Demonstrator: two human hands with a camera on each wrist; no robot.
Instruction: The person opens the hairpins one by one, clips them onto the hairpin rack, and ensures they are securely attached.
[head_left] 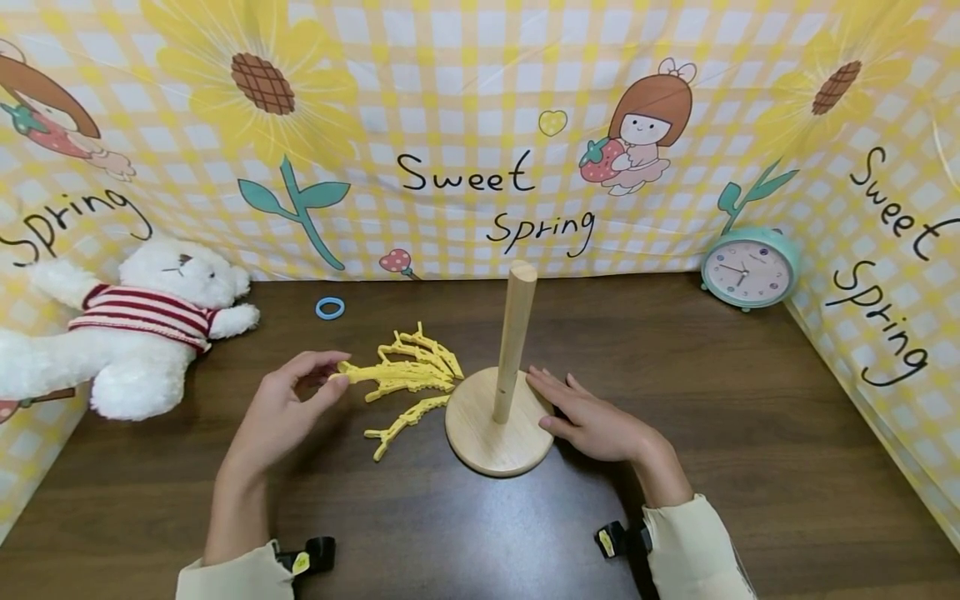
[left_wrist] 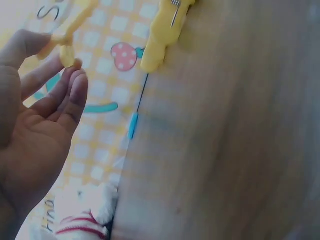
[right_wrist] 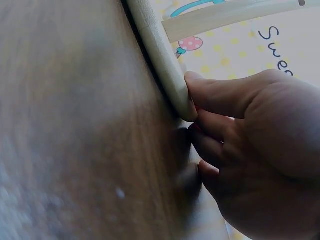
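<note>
My left hand (head_left: 288, 404) pinches one end of a yellow forked, branch-like piece (head_left: 367, 373) between thumb and fingertips. More yellow branched pieces (head_left: 411, 421) fan out on the table beside it, their tips close to a round wooden base. In the left wrist view a yellow part (left_wrist: 162, 32) shows a small metal spring. The base (head_left: 491, 446) carries an upright wooden post (head_left: 513, 342), together a wooden stand. At its right rim my right hand (head_left: 600, 421) holds the edge with thumb and fingertips; the right wrist view shows the thumb against the base's side (right_wrist: 165, 55).
A white teddy bear (head_left: 157, 321) in a striped shirt lies at the left. Near the back edge lies a blue ring (head_left: 330, 308). A mint alarm clock (head_left: 750, 268) stands in the back right corner. A yellow checked cloth (head_left: 450, 100) walls the brown table (head_left: 750, 400).
</note>
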